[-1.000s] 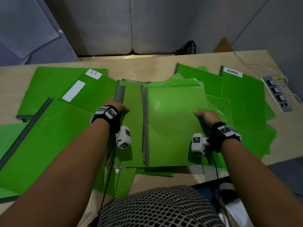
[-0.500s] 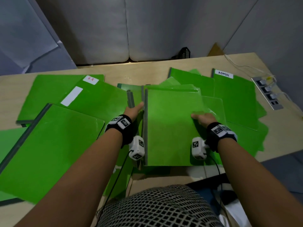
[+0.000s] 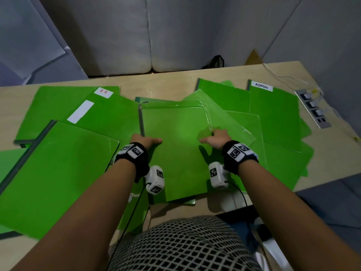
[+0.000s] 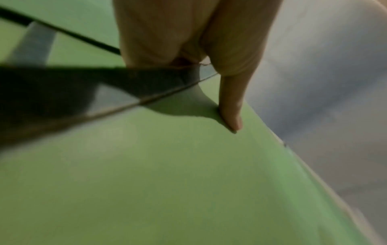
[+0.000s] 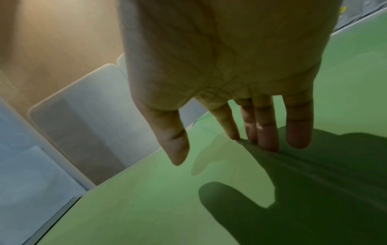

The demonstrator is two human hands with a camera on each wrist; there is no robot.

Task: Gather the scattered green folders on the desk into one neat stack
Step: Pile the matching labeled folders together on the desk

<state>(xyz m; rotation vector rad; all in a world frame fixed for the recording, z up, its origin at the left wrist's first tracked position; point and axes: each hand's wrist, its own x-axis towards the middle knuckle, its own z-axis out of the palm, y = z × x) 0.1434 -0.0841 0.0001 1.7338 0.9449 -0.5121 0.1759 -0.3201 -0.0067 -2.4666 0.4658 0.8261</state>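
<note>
Both hands are closing inward: left hand (image 3: 145, 141) is pinching the centre folder (image 3: 175, 153) by its spine, right hand (image 3: 214, 139), fingers spread, is squaring its edge at mid-frame, so the stack is forming.

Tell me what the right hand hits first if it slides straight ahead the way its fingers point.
Probably nothing solid: the right hand points up the right edge of the top folder, under a clear raised cover; bare desk follows.

Centre of the frame: the top green folder (image 3: 175, 149) is smooth, glossy plastic with a clear sheen and a dull grey spine strip (image 3: 141, 122); the desk (image 3: 168, 85) is pale matt wood; upper left, paper labels (image 3: 80, 114)
</note>
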